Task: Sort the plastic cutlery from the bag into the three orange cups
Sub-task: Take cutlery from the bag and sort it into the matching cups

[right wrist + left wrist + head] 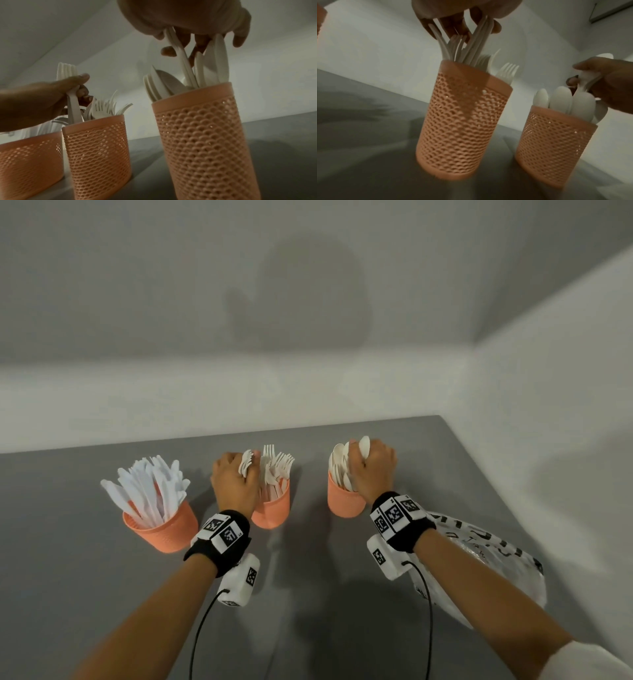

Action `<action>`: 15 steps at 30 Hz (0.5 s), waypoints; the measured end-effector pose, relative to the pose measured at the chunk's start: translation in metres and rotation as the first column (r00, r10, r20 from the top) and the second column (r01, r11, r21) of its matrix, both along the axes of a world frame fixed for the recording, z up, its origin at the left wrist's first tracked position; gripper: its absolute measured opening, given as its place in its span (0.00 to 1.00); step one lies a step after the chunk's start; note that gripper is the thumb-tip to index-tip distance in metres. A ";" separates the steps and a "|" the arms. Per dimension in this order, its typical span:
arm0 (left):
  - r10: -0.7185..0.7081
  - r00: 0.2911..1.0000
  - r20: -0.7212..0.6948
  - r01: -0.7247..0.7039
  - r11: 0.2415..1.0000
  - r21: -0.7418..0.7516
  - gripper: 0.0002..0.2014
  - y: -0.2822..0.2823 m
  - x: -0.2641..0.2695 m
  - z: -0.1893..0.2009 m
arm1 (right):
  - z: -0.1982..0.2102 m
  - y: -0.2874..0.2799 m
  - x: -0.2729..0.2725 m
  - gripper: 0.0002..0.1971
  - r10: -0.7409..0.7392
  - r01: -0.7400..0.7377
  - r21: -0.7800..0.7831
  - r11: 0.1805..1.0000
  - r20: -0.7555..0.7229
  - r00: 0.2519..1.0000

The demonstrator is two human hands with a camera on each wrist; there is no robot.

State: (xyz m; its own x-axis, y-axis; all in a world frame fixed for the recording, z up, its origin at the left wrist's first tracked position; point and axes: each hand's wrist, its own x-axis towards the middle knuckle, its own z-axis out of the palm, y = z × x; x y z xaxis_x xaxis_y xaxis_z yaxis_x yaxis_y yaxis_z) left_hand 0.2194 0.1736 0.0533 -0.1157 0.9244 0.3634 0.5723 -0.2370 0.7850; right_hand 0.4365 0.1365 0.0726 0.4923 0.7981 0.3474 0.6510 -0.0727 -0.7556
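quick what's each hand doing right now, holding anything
Left hand: fingers curled round a bunch of forks at the middle cup.
Right hand: fingers curled round spoons at the right cup.

A bare, plain indoor corner, and it reads more like a set-up recording room than a lived-in home: across the lower half of the frame runs a smooth grey table (85, 594) pushed right into the corner, and blank white walls (171, 302) fill the whole upper half, with no pictures, shelves or windows on them. On both forearms at the bottom of the frame sit black wristbands (219, 539) carrying square printed markers and wired white boxes, which points to a lab-style data-collection space.
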 end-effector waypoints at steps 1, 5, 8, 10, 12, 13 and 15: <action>0.000 0.999 -0.049 0.000 1.000 0.003 0.33 -0.001 0.000 -0.001 | -0.002 -0.001 0.001 0.20 0.017 -0.017 -0.012 1.000 0.008 1.000; -0.034 0.988 -0.152 0.041 0.998 0.048 0.24 0.003 -0.003 -0.003 | -0.003 0.001 0.003 0.12 0.095 -0.100 -0.031 0.995 -0.125 0.988; -0.047 0.974 -0.220 0.067 0.994 0.087 0.11 0.005 -0.005 -0.006 | 0.003 -0.003 0.003 0.22 0.202 -0.207 -0.066 0.976 -0.071 0.977; -0.063 0.965 -0.254 0.092 0.990 0.103 0.11 0.005 -0.005 -0.005 | 0.004 -0.001 0.004 0.25 0.239 -0.240 -0.070 0.968 -0.017 0.971; -0.090 0.957 -0.274 0.125 0.986 0.112 0.17 0.003 -0.005 -0.003 | 0.005 0.001 0.003 0.23 0.265 -0.260 -0.058 0.964 0.097 0.959; -0.109 0.949 -0.294 0.148 0.983 0.113 0.18 0.003 -0.006 -0.002 | 0.004 0.003 0.002 0.21 0.265 -0.262 -0.042 0.964 0.205 0.942; -0.160 0.919 -0.360 0.210 0.972 0.105 0.20 0.002 -0.005 0.000 | 0.000 0.008 0.002 0.16 0.231 -0.235 -0.042 0.971 0.419 0.878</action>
State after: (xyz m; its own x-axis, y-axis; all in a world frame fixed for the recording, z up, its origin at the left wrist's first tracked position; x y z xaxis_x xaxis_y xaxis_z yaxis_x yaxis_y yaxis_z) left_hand 0.2142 0.1755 0.0534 0.2093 0.8545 0.4754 0.7376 -0.4571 0.4969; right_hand 0.4380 0.1442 0.0722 0.1004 0.8672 0.4878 0.9034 0.1260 -0.4099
